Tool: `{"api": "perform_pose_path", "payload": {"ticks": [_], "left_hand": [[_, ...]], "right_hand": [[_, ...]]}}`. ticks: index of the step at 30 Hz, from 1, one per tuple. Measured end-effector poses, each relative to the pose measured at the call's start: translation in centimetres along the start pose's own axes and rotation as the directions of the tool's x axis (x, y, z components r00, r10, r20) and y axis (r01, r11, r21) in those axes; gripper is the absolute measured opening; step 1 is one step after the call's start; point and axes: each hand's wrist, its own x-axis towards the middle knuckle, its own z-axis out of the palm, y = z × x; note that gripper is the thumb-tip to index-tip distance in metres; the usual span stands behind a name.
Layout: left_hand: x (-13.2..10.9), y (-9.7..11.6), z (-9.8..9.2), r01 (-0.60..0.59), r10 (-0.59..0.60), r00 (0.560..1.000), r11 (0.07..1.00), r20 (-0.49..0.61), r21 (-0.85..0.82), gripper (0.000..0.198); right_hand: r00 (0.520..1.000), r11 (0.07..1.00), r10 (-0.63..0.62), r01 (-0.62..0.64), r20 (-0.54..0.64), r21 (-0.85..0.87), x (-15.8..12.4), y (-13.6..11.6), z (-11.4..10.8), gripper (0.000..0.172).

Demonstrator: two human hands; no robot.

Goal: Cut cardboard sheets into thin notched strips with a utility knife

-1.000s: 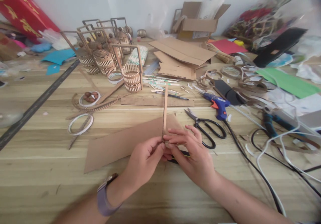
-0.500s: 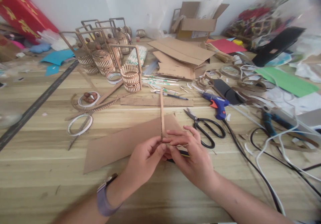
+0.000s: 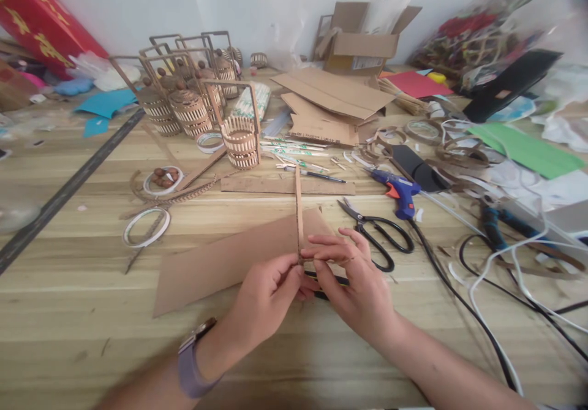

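A narrow cardboard strip (image 3: 298, 208) points away from me, its near end pinched in my left hand (image 3: 271, 290). Opposite it, my right hand (image 3: 356, 278) has thumb and forefinger closed at that same end of the strip, the other fingers raised. The fingers hide what the strip's near end looks like. Beneath the hands lies a dark tool with a yellow line (image 3: 337, 279), partly covered. A wide cardboard piece (image 3: 229, 260) rests flat under the strip. Black-handled scissors (image 3: 379, 235) lie just right of my right hand.
A blue glue gun (image 3: 397, 192) with its black cord lies at the right, near white cables (image 3: 478, 281). Small baskets with tall handles (image 3: 188, 113) stand at the back left. Tape rolls (image 3: 146, 227), a pen (image 3: 321, 177) and cardboard sheets (image 3: 335, 91) lie beyond.
My right thumb and forefinger have drawn slightly back from my left fingertips, showing more of the dark tool below. The strip has barely shifted.
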Motion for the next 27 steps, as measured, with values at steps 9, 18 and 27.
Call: {"api": "perform_pose_path", "payload": {"ticks": [9,18,27], "left_hand": [[0.27,-0.24,-0.21,-0.014,0.013,1.000,0.996,-0.004,-0.093,0.033],[0.36,-0.13,-0.34,-0.017,0.016,1.000,0.999,-0.012,-0.038,0.035],[0.01,-0.03,0.01,0.017,-0.017,1.000,1.000,0.019,-0.001,0.035]], "right_hand": [[0.998,0.998,-0.062,0.062,-0.003,0.008,-0.23,-0.11,0.16,0.017],[0.995,0.996,-0.088,0.089,0.041,-0.031,-0.22,0.06,0.20,0.015],[1.000,1.000,0.019,-0.019,-0.013,-0.015,0.14,0.14,-0.16,0.015]]}}
